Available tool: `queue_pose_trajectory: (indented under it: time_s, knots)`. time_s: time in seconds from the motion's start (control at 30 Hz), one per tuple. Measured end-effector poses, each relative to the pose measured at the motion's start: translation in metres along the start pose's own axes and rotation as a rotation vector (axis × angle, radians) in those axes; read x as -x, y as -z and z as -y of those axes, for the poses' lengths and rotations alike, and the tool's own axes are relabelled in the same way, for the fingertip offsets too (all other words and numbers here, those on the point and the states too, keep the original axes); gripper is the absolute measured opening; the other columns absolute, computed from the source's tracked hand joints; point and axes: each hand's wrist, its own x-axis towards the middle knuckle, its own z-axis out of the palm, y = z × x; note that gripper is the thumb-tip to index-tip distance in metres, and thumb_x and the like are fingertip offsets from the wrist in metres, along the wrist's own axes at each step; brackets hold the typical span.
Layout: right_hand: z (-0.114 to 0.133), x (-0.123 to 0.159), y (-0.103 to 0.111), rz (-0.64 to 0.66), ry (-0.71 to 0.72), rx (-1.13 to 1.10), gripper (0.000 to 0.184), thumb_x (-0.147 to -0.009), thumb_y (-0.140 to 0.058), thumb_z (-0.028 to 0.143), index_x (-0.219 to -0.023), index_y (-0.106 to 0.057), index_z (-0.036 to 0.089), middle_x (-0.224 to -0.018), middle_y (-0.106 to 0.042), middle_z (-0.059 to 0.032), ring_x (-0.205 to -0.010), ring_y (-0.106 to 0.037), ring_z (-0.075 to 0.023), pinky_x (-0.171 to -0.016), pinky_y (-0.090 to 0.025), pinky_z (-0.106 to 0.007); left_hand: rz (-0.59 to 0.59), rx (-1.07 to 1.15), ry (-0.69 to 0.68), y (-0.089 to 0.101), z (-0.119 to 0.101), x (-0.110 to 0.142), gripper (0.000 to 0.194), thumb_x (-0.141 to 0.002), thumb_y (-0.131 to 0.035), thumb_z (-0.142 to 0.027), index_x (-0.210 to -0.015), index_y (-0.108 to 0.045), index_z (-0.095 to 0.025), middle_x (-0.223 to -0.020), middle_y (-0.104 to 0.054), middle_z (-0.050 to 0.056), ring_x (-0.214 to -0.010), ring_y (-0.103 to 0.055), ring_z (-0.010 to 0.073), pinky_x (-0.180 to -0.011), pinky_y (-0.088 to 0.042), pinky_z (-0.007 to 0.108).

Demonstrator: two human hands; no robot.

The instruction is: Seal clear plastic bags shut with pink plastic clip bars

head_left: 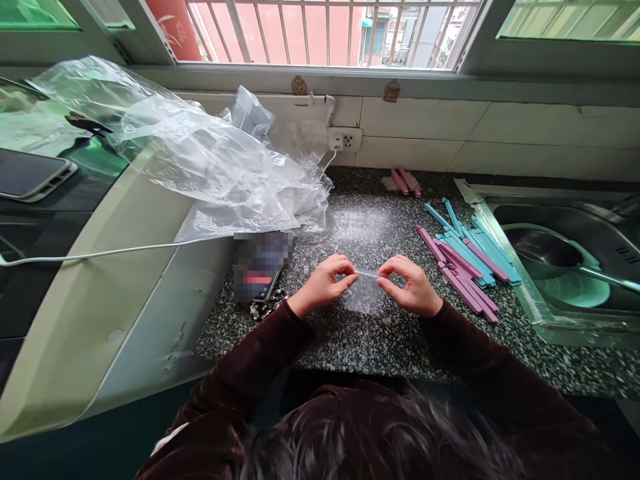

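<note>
Between my two hands a small clear plastic bag or sleeve (368,273) is stretched just above the counter. My left hand (331,280) pinches one end between thumb and fingers. The opposite end sits in a pinch of my right hand (409,283). To the right of my right hand lies a loose pile of slim pink sticks (463,283) and light blue sticks (493,250), some crossing each other. Farther back, two or so pink pieces (406,182) rest near the wall, with something clear beside them.
A large crumpled clear plastic sheet (225,167) spreads over the back left. A phone (263,267) lies left of my left hand, by small scraps. A white cable (125,252) crosses the left. On the right is a sink (525,320) holding a pan (543,247).
</note>
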Motion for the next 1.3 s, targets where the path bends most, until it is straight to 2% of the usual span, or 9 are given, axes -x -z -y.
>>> queue_pose_trajectory:
  time_s: [0.73, 1.07, 1.2, 1.3]
  knots:
    - [0.0003, -0.0004, -0.0045, -0.013, 0.041, 0.026, 0.014, -0.082, -0.053, 0.019, -0.068, -0.053, 0.021, -0.063, -0.058, -0.0016, -0.064, -0.051, -0.0151, -0.061, -0.042, -0.030, 0.021, -0.010, -0.006, -0.0027, -0.0021, 0.0002, 0.015, -0.081, -0.055, -0.022, -0.068, -0.056, -0.016, -0.070, -0.058, 0.003, -0.072, -0.051, 0.0139, -0.070, -0.042, 0.028]
    - [0.0012, -0.0001, -0.0047, -0.010, 0.027, 0.023, 0.015, -0.082, -0.052, 0.020, -0.067, -0.052, 0.021, -0.063, -0.057, -0.0016, -0.064, -0.051, -0.0149, -0.061, -0.042, -0.031, 0.025, -0.005, 0.007, -0.0035, -0.0011, 0.0002, 0.015, -0.081, -0.055, -0.023, -0.067, -0.056, -0.016, -0.070, -0.058, 0.003, -0.073, -0.052, 0.0145, -0.069, -0.042, 0.029]
    - [0.0017, 0.0001, -0.0048, 0.003, -0.002, 0.013, 0.010, -0.080, -0.057, 0.024, -0.071, -0.054, 0.021, -0.067, -0.060, -0.0024, -0.067, -0.052, -0.0155, -0.063, -0.044, -0.031, 0.026, -0.004, -0.009, -0.0049, -0.0009, 0.0006, 0.015, -0.081, -0.055, -0.023, -0.067, -0.056, -0.016, -0.070, -0.057, 0.003, -0.073, -0.051, 0.0143, -0.070, -0.042, 0.028]
    - [0.0020, -0.0003, -0.0060, 0.004, 0.002, 0.024, 0.011, -0.080, -0.056, 0.022, -0.070, -0.054, 0.021, -0.066, -0.060, -0.0023, -0.066, -0.052, -0.0155, -0.063, -0.043, -0.031, 0.038, 0.000, -0.034, -0.0068, -0.0005, 0.0011, 0.014, -0.081, -0.056, -0.022, -0.068, -0.057, -0.016, -0.070, -0.058, 0.003, -0.073, -0.051, 0.0140, -0.070, -0.042, 0.028]
